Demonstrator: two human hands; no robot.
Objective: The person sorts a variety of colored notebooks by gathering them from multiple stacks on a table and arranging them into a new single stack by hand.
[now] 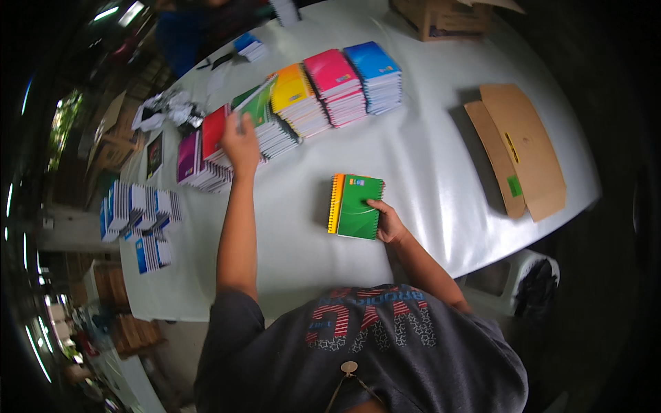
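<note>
My right hand point(391, 224) grips a small pile of spiral notebooks, its thumb on the green notebook point(359, 206) on top. A yellow notebook point(335, 206) sticks out beneath, along the left side. My left hand point(241, 146), slightly blurred, reaches to the row of stacks. Its fingers close on the near edge of a tilted green notebook point(259, 104) atop the green stack point(279, 138). Beside that hand stands the red stack point(215, 134), with the purple stack point(189, 158) further left. To the right follow yellow point(292, 89), pink point(334, 76) and blue point(374, 62) stacks.
Several blue-and-white notebook piles point(141, 210) stand at the table's left edge. A flattened cardboard box point(530, 151) lies on the right, and another carton point(444, 19) stands at the far edge. Crumpled white material point(169, 110) lies at far left. A white plastic chair point(506, 279) stands below right.
</note>
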